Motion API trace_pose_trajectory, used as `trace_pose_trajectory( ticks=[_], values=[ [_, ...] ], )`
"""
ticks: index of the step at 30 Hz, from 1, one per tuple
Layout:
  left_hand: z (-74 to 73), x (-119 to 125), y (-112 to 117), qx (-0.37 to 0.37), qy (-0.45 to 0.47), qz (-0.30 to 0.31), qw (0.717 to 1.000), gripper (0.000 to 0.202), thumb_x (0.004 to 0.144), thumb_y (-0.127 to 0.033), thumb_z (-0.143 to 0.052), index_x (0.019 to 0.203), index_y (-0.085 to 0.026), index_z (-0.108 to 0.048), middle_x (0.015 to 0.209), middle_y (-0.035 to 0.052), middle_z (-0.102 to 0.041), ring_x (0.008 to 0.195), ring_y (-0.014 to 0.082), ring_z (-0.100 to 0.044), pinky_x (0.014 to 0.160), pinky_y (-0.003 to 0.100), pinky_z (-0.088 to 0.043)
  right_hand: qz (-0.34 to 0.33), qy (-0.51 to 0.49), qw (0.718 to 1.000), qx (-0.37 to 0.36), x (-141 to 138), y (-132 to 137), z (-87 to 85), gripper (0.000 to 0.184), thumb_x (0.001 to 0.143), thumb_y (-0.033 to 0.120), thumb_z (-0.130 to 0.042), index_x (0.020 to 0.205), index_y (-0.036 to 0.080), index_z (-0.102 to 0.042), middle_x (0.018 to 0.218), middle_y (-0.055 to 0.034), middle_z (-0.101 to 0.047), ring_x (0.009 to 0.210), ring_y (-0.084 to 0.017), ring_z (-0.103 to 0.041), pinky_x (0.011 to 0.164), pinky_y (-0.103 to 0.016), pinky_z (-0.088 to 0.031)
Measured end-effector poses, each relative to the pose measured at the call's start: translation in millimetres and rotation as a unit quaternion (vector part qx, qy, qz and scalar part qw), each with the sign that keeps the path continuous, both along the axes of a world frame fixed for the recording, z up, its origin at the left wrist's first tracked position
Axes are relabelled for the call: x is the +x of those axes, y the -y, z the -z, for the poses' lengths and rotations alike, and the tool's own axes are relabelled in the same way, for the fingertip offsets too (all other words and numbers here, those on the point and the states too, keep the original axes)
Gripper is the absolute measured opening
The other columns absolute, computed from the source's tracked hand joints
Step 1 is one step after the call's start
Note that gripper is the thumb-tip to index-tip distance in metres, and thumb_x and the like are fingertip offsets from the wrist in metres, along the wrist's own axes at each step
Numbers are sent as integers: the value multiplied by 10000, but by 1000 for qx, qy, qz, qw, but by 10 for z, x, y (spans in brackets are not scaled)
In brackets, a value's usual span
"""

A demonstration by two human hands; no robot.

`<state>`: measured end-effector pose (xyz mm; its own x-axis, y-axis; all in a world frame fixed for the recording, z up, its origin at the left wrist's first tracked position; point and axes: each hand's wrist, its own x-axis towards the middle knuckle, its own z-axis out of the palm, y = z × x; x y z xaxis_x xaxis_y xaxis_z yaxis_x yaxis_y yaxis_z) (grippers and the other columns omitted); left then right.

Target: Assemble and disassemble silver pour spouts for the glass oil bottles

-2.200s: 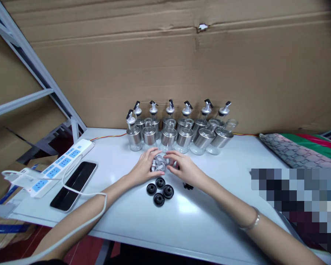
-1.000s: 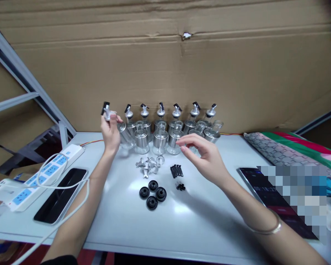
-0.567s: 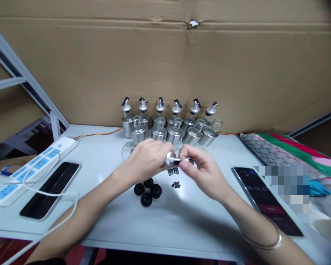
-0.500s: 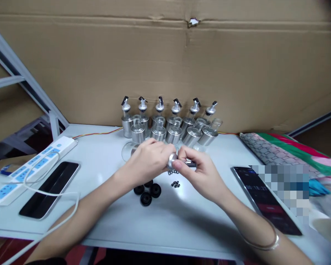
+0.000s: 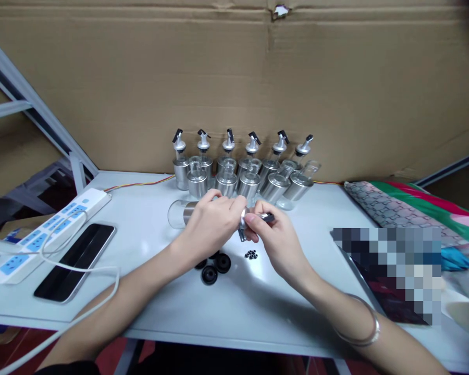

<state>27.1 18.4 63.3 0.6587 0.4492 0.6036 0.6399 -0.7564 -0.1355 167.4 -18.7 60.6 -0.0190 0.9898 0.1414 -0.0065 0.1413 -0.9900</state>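
Before twelve upright dispenser bottles [image 5: 238,172] in two rows, the left hand [image 5: 211,221] grips a sideways glass bottle [image 5: 180,213] above the table [image 5: 258,307] while the right hand [image 5: 271,234] pinches its spout [image 5: 261,216].

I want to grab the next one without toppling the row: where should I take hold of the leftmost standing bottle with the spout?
Grip the leftmost bottle by its metal-sleeved body, coming from the open left side. Its spout top is narrow, and neighbours crowd its right and front.

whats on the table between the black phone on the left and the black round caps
In the head view, only bare white table lies between the black phone and the black caps, with the left forearm crossing above it.
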Motion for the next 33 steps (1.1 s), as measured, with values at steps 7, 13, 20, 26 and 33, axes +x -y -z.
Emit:
trace_pose_trajectory(
  ticks=[7, 13, 20, 26, 33],
  values=[
    [21, 1, -35, 35, -1, -31, 999, 166, 848, -59, -367, 804, -158, -493, 707, 1, -645, 684, 133, -640, 941, 330, -438, -75, -131, 979, -135, -38, 16, -41, 382, 748, 389, -578, 534, 210, -318, 430, 92, -326, 394, -62, -351, 464, -234, -298],
    [26, -19, -69, -9, -34, -46, 998, 184, 793, -22, -381, 824, -152, -508, 662, 0, -652, 632, 140, -644, 931, 359, -463, -93, -50, 988, -110, -5, -44, -39, 373, 747, 381, -515, 476, 218, -317, 395, 84, -299, 352, -58, -323, 436, -241, -267],
    [-136, -160, -130, -172, -122, 20, 977, 29, 806, -161, -505, 778, -168, -497, 649, 4, -631, 617, 169, -611, 606, 257, -428, -138, 162, 975, 61, 98, -52, -35, 319, 839, 354, -455, 564, 206, -392, 467, 43, -431, 441, -86, -396, 462, -233, -321],
    [-275, -270, -47, -284, -150, 61, 945, 82, 808, -169, -567, 741, -170, -519, 608, -23, -575, 555, 129, -520, 509, 236, -244, -213, 379, 867, 241, 216, -40, -179, 176, 846, 209, -492, 673, 186, -469, 586, 32, -512, 501, -86, -417, 523, -223, -344],
    [-254, -316, -110, -404, -152, 76, 899, 167, 791, -300, -688, 799, -178, -574, 682, -42, -618, 594, 107, -545, 516, 228, -258, -177, 565, 720, 362, 262, 8, -210, 107, 926, 179, -477, 921, 156, -581, 847, -58, -652, 728, -181, -591, 693, -308, -402]
  ],
)
